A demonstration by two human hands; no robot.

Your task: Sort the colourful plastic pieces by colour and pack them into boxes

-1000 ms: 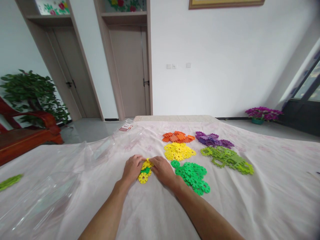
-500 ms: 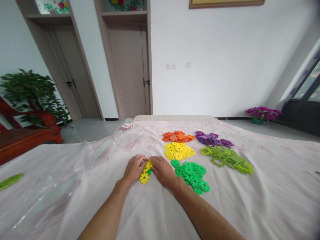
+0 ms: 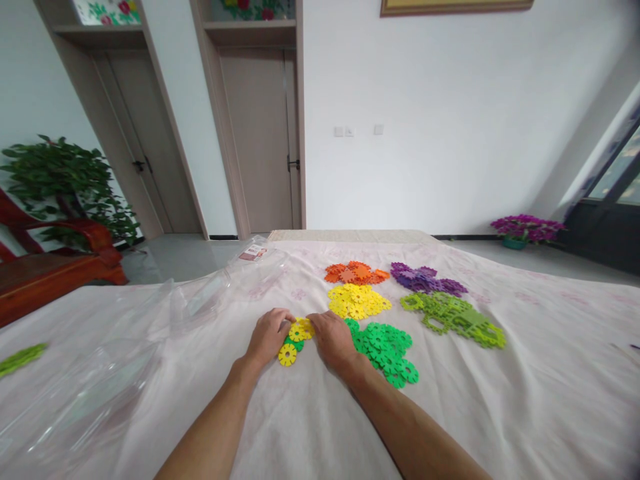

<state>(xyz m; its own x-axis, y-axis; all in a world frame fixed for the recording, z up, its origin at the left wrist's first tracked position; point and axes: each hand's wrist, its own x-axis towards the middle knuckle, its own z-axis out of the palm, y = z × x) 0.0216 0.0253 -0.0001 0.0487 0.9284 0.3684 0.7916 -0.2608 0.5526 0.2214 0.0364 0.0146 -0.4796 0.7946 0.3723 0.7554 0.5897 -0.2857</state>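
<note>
In the head view, my left hand has its thumb and fingers closed at the left side of a small group of notched building discs. My right hand pinches the right edge of the upper yellow disc. Below it, partly covered, is a green disc, and another yellow disc lies nearest to me. My fingers hide parts of the upper discs, so how they are joined is not clear. Just right of my right hand lies a heap of green discs.
Beyond my hands are piles of yellow discs, orange pieces, purple pieces and lime-green pieces. Clear plastic packaging lies on the left of the cloth-covered table, with more lime-green pieces at the far left.
My right hand has shifted slightly right, away from my left hand. More of the upper yellow discs now shows between my fingers. The piles have not moved.
</note>
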